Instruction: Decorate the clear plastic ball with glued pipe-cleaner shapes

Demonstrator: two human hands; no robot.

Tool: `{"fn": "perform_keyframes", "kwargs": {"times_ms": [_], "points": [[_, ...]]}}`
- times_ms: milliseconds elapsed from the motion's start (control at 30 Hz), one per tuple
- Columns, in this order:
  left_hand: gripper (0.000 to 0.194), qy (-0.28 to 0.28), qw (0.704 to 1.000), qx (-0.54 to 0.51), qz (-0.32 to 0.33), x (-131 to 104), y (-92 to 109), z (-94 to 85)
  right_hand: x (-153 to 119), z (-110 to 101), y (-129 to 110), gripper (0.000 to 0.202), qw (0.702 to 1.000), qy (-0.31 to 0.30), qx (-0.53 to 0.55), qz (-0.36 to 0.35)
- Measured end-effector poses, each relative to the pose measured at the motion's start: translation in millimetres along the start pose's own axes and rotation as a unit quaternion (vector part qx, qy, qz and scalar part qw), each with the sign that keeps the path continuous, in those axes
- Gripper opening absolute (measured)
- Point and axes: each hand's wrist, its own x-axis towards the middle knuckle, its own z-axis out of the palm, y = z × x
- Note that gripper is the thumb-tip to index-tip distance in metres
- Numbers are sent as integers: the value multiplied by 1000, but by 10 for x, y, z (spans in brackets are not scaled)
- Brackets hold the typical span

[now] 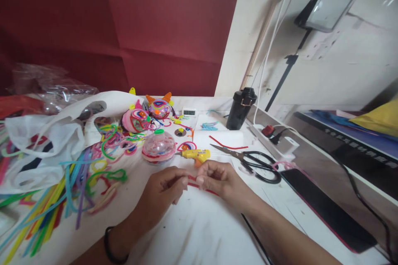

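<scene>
Low over the white table, my left hand (166, 186) and my right hand (219, 180) pinch a red pipe cleaner (193, 181) between thumbs and fingertips. Part of it is hidden by the fingers, and a red length shows below my right hand. Just beyond my hands lies a yellow glue gun (195, 154), its nozzle close to a clear round ball (158, 147) with pink and red trim and a green top. Right of the glue gun are black-handled scissors (248, 161). Another red pipe cleaner (228, 143) lies behind them.
Loose coloured pipe cleaners (62, 194) and a white bag (43, 153) cover the left side. Two decorated balls (137, 120) stand at the back. A black bottle (241, 109), a power strip (275, 138) and a black phone (328, 209) are on the right.
</scene>
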Motion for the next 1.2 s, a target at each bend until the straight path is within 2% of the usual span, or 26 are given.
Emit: {"fn": "perform_keyframes", "kwargs": {"times_ms": [200,433,667,767,833,900,1000,1100,1200], "points": [[28,12,1000,-8,-27,-14,16,8,-9,36,9,34,1000,12,11,14],[28,6,1000,8,-29,-9,-38,1,6,57,19,35,999,9,37,24],[21,29,998,51,12,-24,-12,-16,2,86,83,35,1000,4,17,19],[21,44,997,63,28,-29,-1,-25,2,59,86,37,999,15,-43,4],[20,57,996,64,31,-32,17,-36,14,-25,73,37,987,52,-149,-29],[18,78,995,56,28,-36,40,-54,35,-164,57,34,957,113,-262,-58],[16,118,993,8,-3,-39,57,-94,67,-414,50,25,923,176,-339,-51],[16,161,984,-67,-39,-23,38,-130,89,-593,76,18,895,190,-403,-23],[19,187,974,-114,-51,10,15,-154,112,-618,132,15,879,165,-447,22]]}}
